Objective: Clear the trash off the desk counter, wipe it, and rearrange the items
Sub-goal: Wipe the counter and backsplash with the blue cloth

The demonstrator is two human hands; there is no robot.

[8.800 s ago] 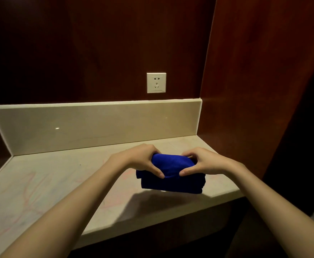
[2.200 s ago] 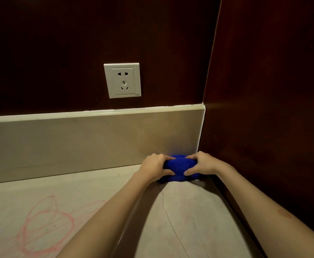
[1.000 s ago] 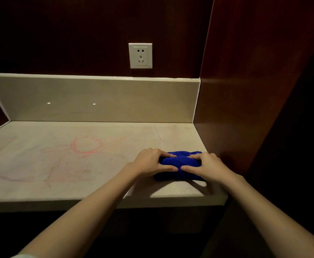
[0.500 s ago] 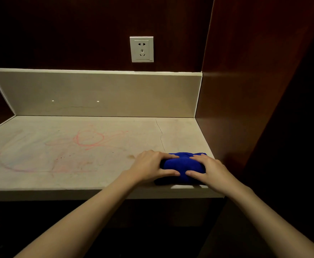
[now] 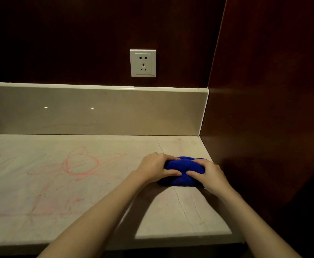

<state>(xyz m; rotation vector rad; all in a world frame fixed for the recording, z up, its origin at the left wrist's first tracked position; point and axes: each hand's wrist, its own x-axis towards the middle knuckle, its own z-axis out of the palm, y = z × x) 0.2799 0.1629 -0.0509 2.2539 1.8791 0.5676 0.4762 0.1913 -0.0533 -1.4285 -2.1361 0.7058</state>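
Both hands, left [image 5: 155, 169] and right [image 5: 207, 174], grip a bunched blue cloth [image 5: 183, 171] on the pale stone bench [image 5: 96, 192], fingers curled round it.

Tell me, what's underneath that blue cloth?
The blue cloth lies on the pale stone counter, gripped by the left hand and right hand. A thin crack runs up to it; the surface right beneath is covered.

Fuzzy cloth [image 5: 183, 171]; glossy stone backsplash [image 5: 96, 112]
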